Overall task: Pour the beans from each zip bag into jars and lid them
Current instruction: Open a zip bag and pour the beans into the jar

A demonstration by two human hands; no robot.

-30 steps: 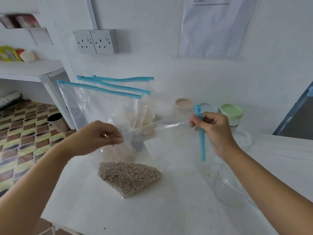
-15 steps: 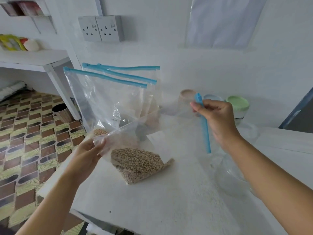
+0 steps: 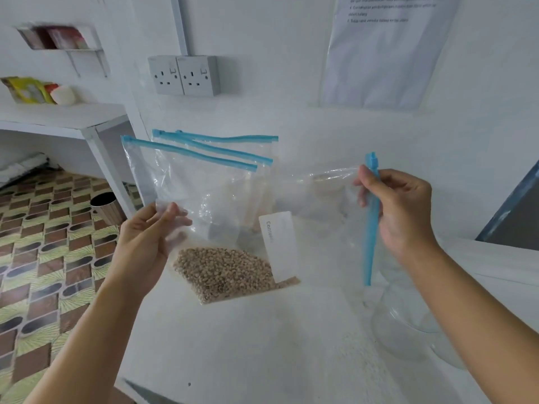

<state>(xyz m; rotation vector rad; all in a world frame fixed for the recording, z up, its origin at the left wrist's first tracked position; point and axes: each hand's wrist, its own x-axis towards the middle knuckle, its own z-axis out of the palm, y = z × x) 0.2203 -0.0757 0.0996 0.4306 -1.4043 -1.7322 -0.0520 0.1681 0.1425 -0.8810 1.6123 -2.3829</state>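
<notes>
I hold a clear zip bag (image 3: 318, 199) turned on its side above the white counter. Brown beans (image 3: 227, 272) fill its lower corner, beside a white label. My left hand (image 3: 148, 243) pinches the bag's bottom edge at the left. My right hand (image 3: 399, 208) grips the blue zip strip (image 3: 371, 228), which hangs vertically. A clear glass jar (image 3: 405, 325) without a lid stands below my right wrist. Behind the held bag, several more zip bags (image 3: 201, 167) with blue strips lean against the wall.
The white counter (image 3: 262, 351) ends at the lower left, above a patterned tile floor. A metal bin (image 3: 106, 207) stands on that floor. Wall sockets (image 3: 183, 75) and a taped paper sheet (image 3: 388, 51) are on the wall behind. A white shelf (image 3: 61, 115) holds items at the left.
My left hand dropped from the bag's upper edge and now grips the bottom edge at the left. The beans shifted right, the bag spread wider, and my right hand kept the zip strip.
</notes>
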